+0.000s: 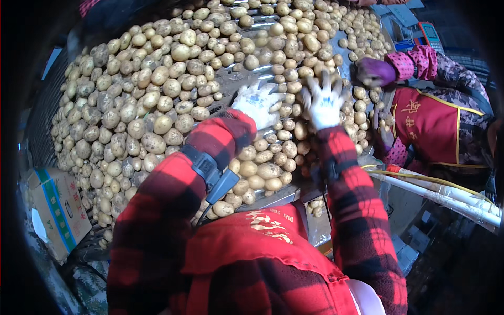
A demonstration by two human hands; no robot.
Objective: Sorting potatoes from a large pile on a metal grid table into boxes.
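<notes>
Both my hands wear white work gloves with blue print and dark, soiled fingertips. My left hand (256, 104) lies palm down at the edge of a bare strip of the sorting surface (236, 80), its fingers pointing right and apart. Small potatoes (288, 125) lie beside its fingertips. My right hand (324, 103) is spread over potatoes (300, 130) to the right, fingers pointing away from me and slightly blurred. No potato is visibly gripped in either hand, though the palms are hidden. Larger potatoes (269, 171) lie between my forearms.
A deep potato heap (130, 106) covers the left side. At right, a co-worker's purple-gloved hand (376, 72) is over the potatoes, the other hand (384, 132) lower. A cardboard box (59, 212) stands at left. White pipes (441, 193) and a yellow cable (425, 179) cross at lower right.
</notes>
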